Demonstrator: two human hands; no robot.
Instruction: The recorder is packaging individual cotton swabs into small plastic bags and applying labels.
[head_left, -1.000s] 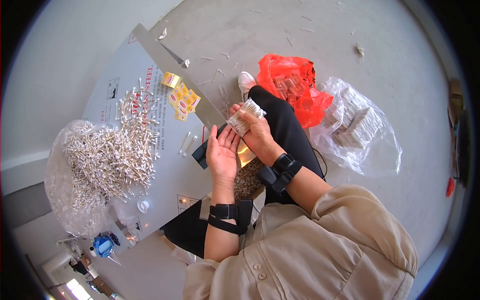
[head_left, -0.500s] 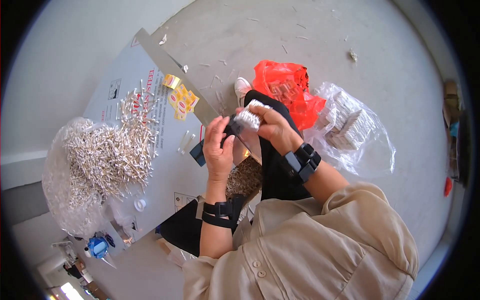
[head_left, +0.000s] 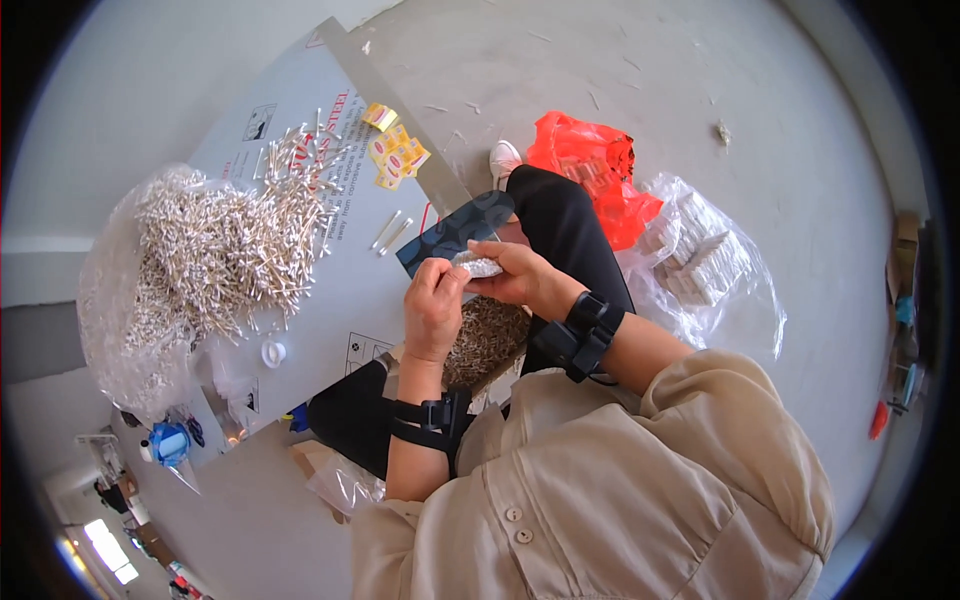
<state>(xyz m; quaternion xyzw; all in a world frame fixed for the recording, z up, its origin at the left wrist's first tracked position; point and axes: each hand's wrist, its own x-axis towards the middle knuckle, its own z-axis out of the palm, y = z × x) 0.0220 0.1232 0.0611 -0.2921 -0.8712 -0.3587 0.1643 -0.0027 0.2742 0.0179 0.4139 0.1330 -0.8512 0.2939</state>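
On the grey board lies a big heap of white sticks (spilling from clear plastic); beside it, above the lap, the left hand and right hand together pinch a small clear packet of sticks.

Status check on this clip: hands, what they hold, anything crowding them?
Left hand and right hand both closed on a small white bundle above the lap. Heap of white sticks on grey board, apart. Nothing blocking.
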